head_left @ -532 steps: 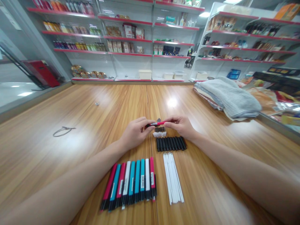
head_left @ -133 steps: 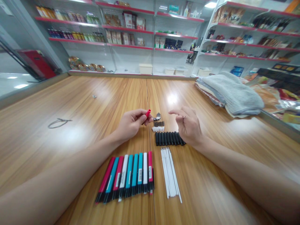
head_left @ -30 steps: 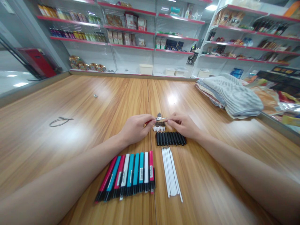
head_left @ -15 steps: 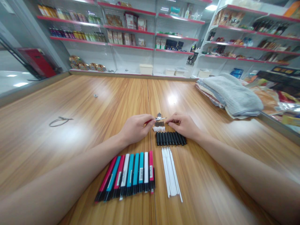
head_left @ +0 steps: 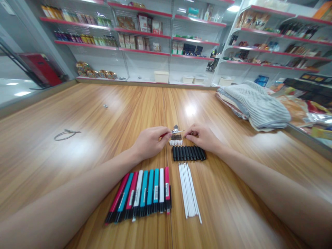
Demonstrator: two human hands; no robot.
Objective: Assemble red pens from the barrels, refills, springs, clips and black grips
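Note:
My left hand [head_left: 149,141] is closed round a red pen barrel [head_left: 164,134] whose end pokes out between the fingers. From the barrel a thin white refill [head_left: 178,131] sticks out toward my right hand [head_left: 202,137], which pinches its far end. Both hands hover above small white parts [head_left: 175,142] and a little pile of dark springs [head_left: 176,137]. Nearer me lie a row of black caps [head_left: 188,153], a bundle of white refills [head_left: 190,193] and a row of red, teal and white pens [head_left: 145,194].
The wooden table [head_left: 103,138] also bears a black loop of cord [head_left: 64,134] at the left, a tiny metal bit [head_left: 105,106], and folded striped cloths [head_left: 255,105] at the right. Store shelves [head_left: 145,45] with goods stand behind.
The right hand has drawn a little back to the right along the refill. The left hand and the red barrel have stayed put.

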